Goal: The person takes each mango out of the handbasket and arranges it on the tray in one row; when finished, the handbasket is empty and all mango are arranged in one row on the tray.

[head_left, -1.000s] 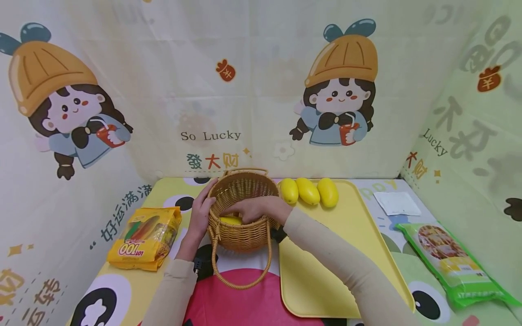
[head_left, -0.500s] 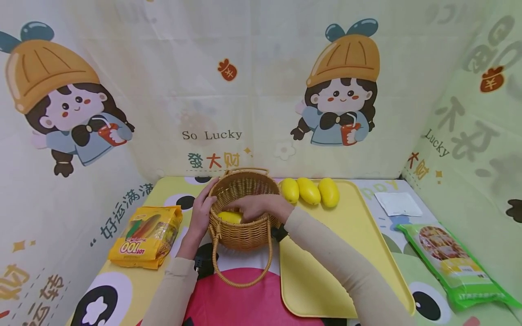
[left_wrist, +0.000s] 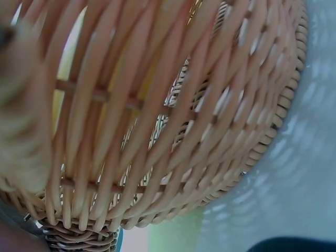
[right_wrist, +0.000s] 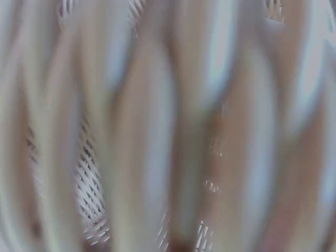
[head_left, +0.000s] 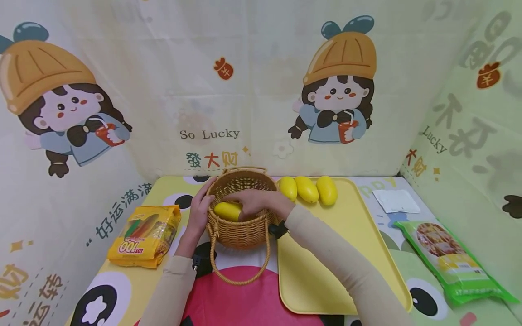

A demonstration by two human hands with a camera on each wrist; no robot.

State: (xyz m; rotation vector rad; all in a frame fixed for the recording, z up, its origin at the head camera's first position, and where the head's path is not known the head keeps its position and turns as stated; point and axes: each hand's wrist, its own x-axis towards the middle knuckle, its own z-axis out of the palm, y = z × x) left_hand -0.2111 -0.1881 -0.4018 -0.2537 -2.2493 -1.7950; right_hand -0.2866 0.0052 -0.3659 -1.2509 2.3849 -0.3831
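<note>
A brown wicker basket (head_left: 240, 234) stands upright in the middle of the head view, its front handle hanging down onto the table. At its left side my left hand (head_left: 199, 209) holds the rim, the thumb near the top edge. My right hand (head_left: 256, 201) reaches in over the right side and grips a yellow mango (head_left: 227, 211) inside the basket; that hand's fingertips are partly hidden by the mango. In the left wrist view the basket's woven wall (left_wrist: 173, 115) fills most of the picture. Blurred wicker strands (right_wrist: 147, 131) cover the right wrist view.
A yellow tray (head_left: 314, 271) lies right of the basket, with three mangoes (head_left: 306, 189) along its back edge. An orange snack bag (head_left: 144, 235) is at the left. A green food packet (head_left: 452, 260) and a white sachet (head_left: 395, 201) lie at the right.
The mango has risen inside the basket, and more of it shows above the front rim. My right hand has lifted slightly with it. The left hand stays on the basket.
</note>
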